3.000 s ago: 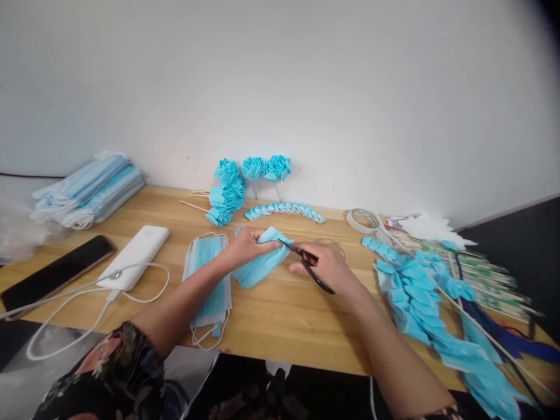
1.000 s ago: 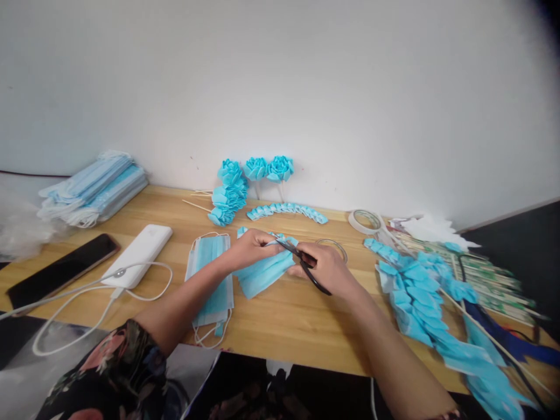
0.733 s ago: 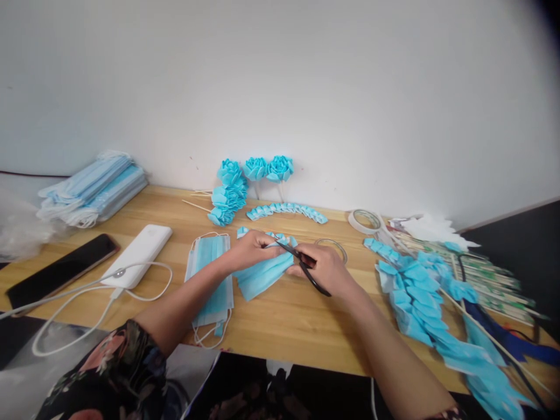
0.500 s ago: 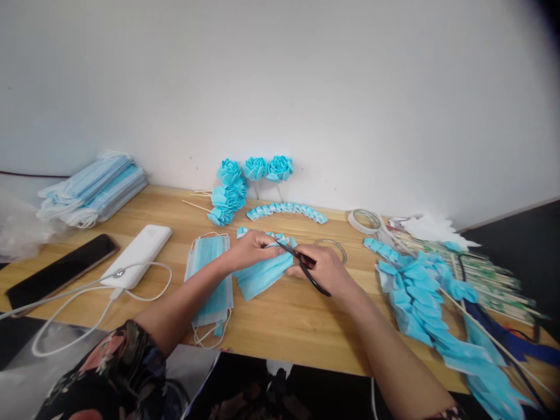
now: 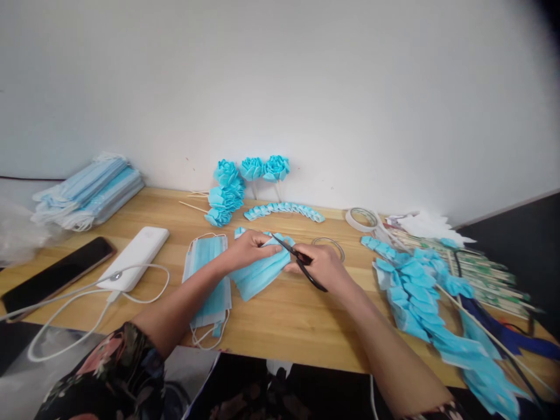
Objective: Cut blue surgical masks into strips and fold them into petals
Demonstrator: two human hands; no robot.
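My left hand (image 5: 248, 252) pinches the upper part of a pleated blue fabric sheet (image 5: 258, 276), which looks like face mask material. Black scissors (image 5: 301, 263) are gripped in my right hand (image 5: 322, 265), their blades pointing up and left across the sheet's top edge, close to my left fingertips. Beneath my left forearm lies a blue face mask (image 5: 209, 277) with white ear loops. A scalloped blue strip (image 5: 284, 210) curves along the table just beyond my hands. Part of another scalloped edge (image 5: 240, 232) shows behind my left hand.
Blue fabric flowers (image 5: 225, 198) on sticks lie and lean by the wall. Stacked masks (image 5: 90, 189), a phone (image 5: 59, 271) and a cabled white power bank (image 5: 135, 256) sit left. Tape rolls (image 5: 361, 219), folded blue strips (image 5: 415, 294) and green-white packets (image 5: 490, 277) lie right.
The scissor blades have shifted slightly at the sheet's top edge, and my left thumb now lies straighter over it. The whole view has moved a little; both holds stay the same.
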